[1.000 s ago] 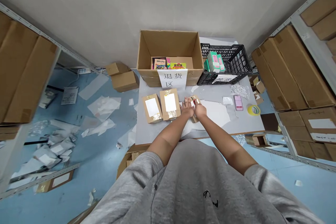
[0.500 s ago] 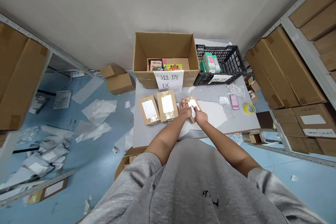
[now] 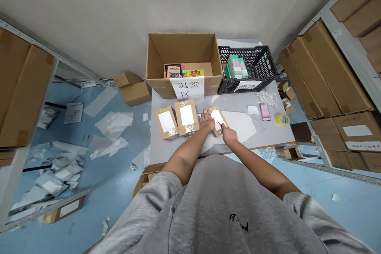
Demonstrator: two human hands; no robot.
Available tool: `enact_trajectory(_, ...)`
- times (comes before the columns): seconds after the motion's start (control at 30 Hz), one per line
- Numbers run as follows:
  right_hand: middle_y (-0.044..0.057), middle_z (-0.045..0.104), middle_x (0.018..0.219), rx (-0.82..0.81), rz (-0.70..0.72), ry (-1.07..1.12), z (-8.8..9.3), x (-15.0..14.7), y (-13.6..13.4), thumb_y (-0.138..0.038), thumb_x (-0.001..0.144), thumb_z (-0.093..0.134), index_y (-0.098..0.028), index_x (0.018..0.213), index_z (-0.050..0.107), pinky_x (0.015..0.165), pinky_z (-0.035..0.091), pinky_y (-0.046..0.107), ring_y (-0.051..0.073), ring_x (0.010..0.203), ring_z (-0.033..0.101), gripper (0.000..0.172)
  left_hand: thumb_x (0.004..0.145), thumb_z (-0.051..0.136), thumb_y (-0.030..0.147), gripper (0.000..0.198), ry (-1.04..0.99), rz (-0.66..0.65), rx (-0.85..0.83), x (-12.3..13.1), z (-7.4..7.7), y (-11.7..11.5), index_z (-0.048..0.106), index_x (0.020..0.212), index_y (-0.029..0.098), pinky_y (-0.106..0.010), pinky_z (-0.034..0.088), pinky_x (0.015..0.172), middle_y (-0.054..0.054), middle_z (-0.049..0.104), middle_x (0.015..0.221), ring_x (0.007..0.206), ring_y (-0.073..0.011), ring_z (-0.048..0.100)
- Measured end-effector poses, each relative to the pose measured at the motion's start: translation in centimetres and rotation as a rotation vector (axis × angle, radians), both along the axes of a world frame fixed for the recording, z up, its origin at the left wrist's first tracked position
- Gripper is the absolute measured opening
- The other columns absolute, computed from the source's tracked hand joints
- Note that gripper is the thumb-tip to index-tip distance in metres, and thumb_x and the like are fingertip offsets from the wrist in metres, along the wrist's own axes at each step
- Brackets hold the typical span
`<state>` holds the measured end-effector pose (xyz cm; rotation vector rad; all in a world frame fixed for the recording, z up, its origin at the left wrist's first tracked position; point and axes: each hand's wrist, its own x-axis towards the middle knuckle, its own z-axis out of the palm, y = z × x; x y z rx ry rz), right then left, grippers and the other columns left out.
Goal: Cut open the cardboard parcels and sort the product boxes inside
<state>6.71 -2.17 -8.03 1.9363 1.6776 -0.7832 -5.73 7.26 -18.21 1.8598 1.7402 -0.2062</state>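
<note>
A small taped cardboard box (image 3: 213,109) with a white label lies slightly turned on the table. My left hand (image 3: 207,121) rests with spread fingers along its left side. In my right hand (image 3: 229,134) is a small red utility knife (image 3: 220,124), its narrow tip over the white label; most of the handle is hidden in my closed fingers. Left of my hands lie two more taped boxes with white labels, a taller box (image 3: 187,116) and an outer box (image 3: 167,123). White paper (image 3: 242,124) is spread beneath and right of the box being worked on.
Behind stand a large open carton (image 3: 181,51) holding colourful packs and a black crate (image 3: 256,63) with green-and-pink boxes. On the table's right are a pink pack (image 3: 264,112), bubble wrap (image 3: 267,98) and a tape roll (image 3: 282,119). Shelves with cartons (image 3: 330,71) flank both sides.
The knife and my right hand have moved slightly down along the label, towards me. My left hand stays at the box's left side. The whole view has shifted a little.
</note>
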Motion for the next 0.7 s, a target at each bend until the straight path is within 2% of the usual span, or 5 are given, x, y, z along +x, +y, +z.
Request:
enact_trajectory(0.13,0.024,0.073,0.144,0.039,0.006,-0.007,-0.1,0.9,-0.1,-0.041,0.114,0.050,-0.027,0.184,0.013,0.103,0.054,0.042,0.033,0.129,0.075,0.080,0.103,0.051,0.040,0.097,-0.041,-0.213,0.157,-0.8,0.8,1.2,0.004,0.185,0.020,-0.064,0.004,0.143,-0.008,0.005,0.192,0.178,-0.0372,-0.002)
enact_trajectory(0.27,0.024,0.073,0.144,0.068,0.008,0.014,-0.2,1.6,0.0,-0.042,0.114,0.051,-0.027,0.184,0.017,0.103,0.054,0.042,0.032,0.128,0.076,0.079,0.085,0.067,0.029,0.110,-0.188,-0.804,0.251,-1.5,1.5,3.8,0.019,0.184,0.019,-0.061,0.000,0.142,-0.011,0.018,0.191,0.178,-0.0342,0.006)
enact_trajectory(0.33,0.023,0.073,0.143,0.082,0.003,0.019,-0.1,2.0,0.1,-0.042,0.114,0.051,-0.028,0.183,0.021,0.102,0.054,0.041,0.032,0.127,0.076,0.076,0.074,0.075,0.027,0.118,-0.197,-0.971,0.220,-1.4,1.6,4.9,0.028,0.181,0.017,-0.060,0.002,0.142,-0.014,0.025,0.188,0.176,-0.0361,0.014)
enact_trajectory(0.5,0.019,0.074,0.141,0.106,0.015,0.013,0.4,3.4,0.5,-0.038,0.117,0.043,-0.032,0.179,0.033,0.099,0.054,0.038,0.030,0.123,0.077,0.064,0.062,0.085,0.033,0.121,-0.102,-1.008,0.267,0.2,1.7,5.5,0.042,0.171,0.007,-0.059,0.005,0.141,-0.027,0.039,0.180,0.169,-0.0440,0.027)
enact_trajectory(0.7,0.014,0.071,0.146,0.115,0.142,-0.014,1.3,6.4,1.9,-0.031,0.119,0.035,-0.042,0.174,0.044,0.096,0.052,0.035,0.027,0.124,0.073,0.057,0.059,0.090,0.055,0.132,-0.033,-0.792,0.234,0.4,1.2,2.7,0.039,0.165,-0.005,-0.056,0.016,0.138,-0.037,0.041,0.172,0.161,-0.0506,0.037)
